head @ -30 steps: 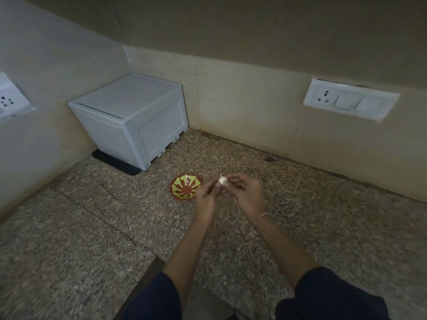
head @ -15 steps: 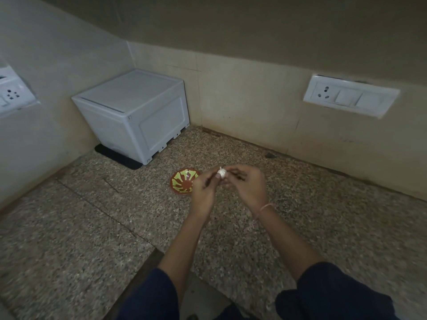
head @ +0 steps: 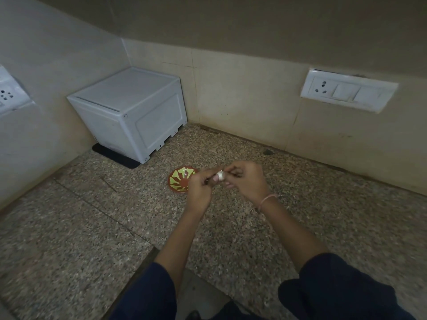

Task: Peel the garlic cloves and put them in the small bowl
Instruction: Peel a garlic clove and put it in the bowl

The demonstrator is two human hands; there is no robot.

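A white garlic clove [head: 220, 176] is pinched between both hands above the speckled granite counter. My left hand [head: 199, 191] grips it from the left with curled fingers. My right hand [head: 245, 180] pinches it from the right with thumb and fingertips. The small bowl [head: 179, 179], red-brown with a yellow-green pattern, sits on the counter just left of my left hand, which hides its right edge. I cannot tell what lies inside the bowl.
A white plastic box [head: 131, 112] on a black mat stands in the back left corner. Wall sockets are at the back right [head: 347, 93] and far left [head: 10, 94]. The counter's front edge [head: 138, 269] runs diagonally beneath my forearms.
Both hands keep the clove and have stayed close together beside the bowl; the fingers have shifted slightly round it. The view has tilted a little.
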